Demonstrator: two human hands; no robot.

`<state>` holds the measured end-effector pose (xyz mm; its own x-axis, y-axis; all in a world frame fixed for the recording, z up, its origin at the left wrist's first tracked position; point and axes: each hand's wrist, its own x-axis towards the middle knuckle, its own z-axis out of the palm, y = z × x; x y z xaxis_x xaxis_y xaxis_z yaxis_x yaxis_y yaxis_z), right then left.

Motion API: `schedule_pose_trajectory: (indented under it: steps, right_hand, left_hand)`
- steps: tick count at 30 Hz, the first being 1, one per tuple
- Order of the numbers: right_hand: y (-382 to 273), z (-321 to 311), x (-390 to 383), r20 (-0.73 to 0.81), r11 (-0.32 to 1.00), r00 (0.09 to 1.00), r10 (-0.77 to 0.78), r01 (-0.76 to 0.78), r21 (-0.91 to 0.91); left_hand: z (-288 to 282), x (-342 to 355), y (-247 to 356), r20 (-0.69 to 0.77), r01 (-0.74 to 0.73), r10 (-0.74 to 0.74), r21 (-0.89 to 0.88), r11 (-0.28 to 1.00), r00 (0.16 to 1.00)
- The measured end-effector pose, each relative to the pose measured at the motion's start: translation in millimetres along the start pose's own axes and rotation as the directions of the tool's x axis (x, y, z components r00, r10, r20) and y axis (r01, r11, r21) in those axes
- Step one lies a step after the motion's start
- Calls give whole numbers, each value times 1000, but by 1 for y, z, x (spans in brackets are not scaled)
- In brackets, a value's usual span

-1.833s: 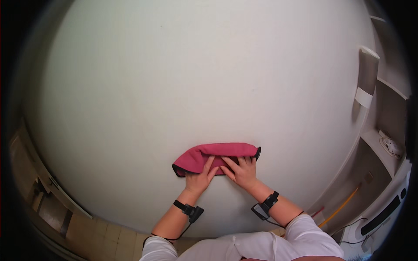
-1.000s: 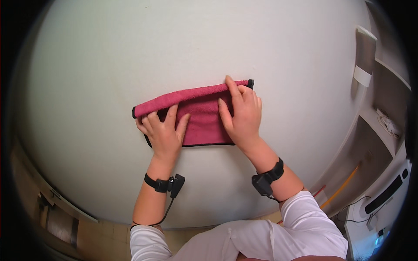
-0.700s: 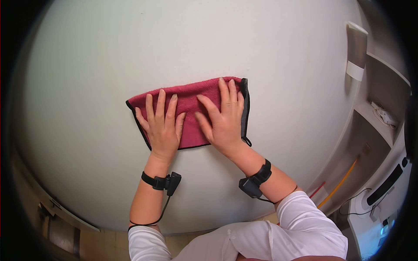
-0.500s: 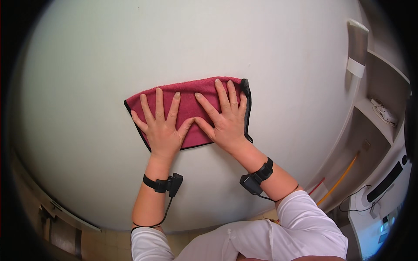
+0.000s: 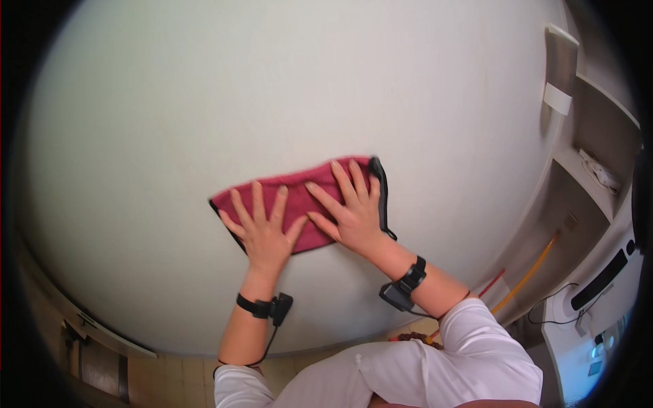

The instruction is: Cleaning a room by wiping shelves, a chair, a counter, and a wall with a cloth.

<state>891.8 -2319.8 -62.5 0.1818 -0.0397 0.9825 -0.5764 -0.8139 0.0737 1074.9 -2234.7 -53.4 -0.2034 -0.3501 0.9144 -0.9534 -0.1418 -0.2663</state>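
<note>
A dark pink cloth (image 5: 294, 202) with black edging lies spread against a broad white surface (image 5: 286, 88) that looks like a wall. Flat on its left half rests my left hand (image 5: 264, 236), fingers fanned out. My right hand (image 5: 357, 219) presses on the right half in the same way, its fingers pointing up toward the upper edge. The two thumbs come close together near the cloth's middle. At the cloth's right side the black edge is folded into a thick strip. Neither hand grips the cloth; the palms cover part of it.
On the right stand shelves (image 5: 585, 180) holding a white power strip (image 5: 598, 171) with its cord. A yellow stick (image 5: 527, 270) and a red stick (image 5: 491, 283) lean below. Further down is a white desk (image 5: 568, 340) with a cable. Tiled floor (image 5: 173, 381) shows at the bottom.
Both hands have slid down the white surface, toward me, carrying the cloth along. The left hand has also shifted slightly right. The fingers stay spread.
</note>
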Motion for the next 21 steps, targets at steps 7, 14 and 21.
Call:
schedule_pose_trajectory:
  steps: [7, 14, 21]
  right_hand:
    - [-16, 1, 30, -21, 999, 999, -33, 33, 14]
    - [-21, 48, -19, 13, 999, 1000, 8, -9, 44]
    - [-24, 92, -63, 10, 983, 996, 84, -84, 164]
  left_hand:
    - [-20, 16, -16, -54, 52, -52, 13, 999, 997]
    - [39, -38, -46, -31, -2, 2, -12, 1000, 1000]
    - [86, -66, -75, -2, -38, 38, -7, 999, 999]
